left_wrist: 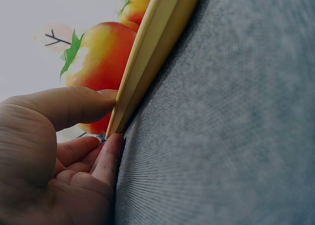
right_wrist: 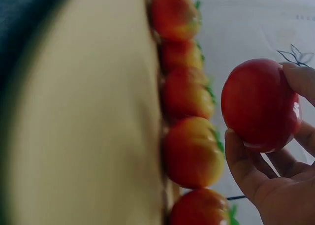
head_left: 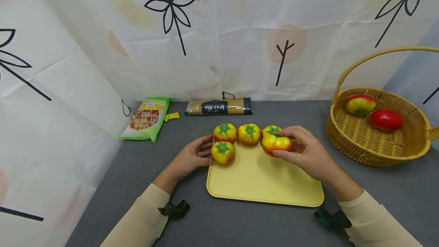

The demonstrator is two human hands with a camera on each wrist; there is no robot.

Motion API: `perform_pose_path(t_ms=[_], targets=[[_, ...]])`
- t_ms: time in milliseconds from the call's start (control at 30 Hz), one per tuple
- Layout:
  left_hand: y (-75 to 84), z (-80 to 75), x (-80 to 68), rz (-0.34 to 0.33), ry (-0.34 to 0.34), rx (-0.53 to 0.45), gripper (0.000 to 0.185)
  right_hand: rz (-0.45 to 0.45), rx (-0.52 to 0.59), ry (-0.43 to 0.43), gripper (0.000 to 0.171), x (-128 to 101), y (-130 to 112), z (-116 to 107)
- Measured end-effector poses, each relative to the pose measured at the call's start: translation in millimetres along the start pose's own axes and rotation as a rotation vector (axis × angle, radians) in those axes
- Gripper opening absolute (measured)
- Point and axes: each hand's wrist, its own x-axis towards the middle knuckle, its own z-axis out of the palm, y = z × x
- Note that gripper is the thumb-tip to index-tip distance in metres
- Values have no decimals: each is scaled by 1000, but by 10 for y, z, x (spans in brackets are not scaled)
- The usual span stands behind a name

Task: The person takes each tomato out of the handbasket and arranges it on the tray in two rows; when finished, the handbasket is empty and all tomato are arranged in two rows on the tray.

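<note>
A yellow tray (head_left: 264,186) lies on the table, its far side lined with several red-and-yellow tomatoes (head_left: 249,134) with green leafy tops. Another tomato (head_left: 223,153) sits in front of the row's left end. Over the right part of the row, my right hand (head_left: 303,149) holds a tomato (right_wrist: 258,104) between thumb and fingertips; in the head view it partly covers the one behind. My left hand (head_left: 193,155) is at the tray's left edge. The left wrist view shows its thumb (left_wrist: 86,104) touching the rim, with the other fingers relaxed alongside the edge.
At the right stands a handled wicker basket (head_left: 375,155) with a red-and-yellow tomato (head_left: 360,104) and a red tomato-like item (head_left: 386,120) inside. Along the back lie a green-and-white food bag (head_left: 146,119), a small yellow packet (head_left: 172,116) and a pack of pasta (head_left: 218,106).
</note>
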Motion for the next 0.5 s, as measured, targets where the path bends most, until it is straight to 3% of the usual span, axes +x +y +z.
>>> perform_pose_path(t_ms=[167,500], targets=[[-4,6,12,-6,3,5,91,44,41,-74,42,-14,52,184],[3,5,18,-20,15,8,92,85,-28,-141,51,-8,64,393]])
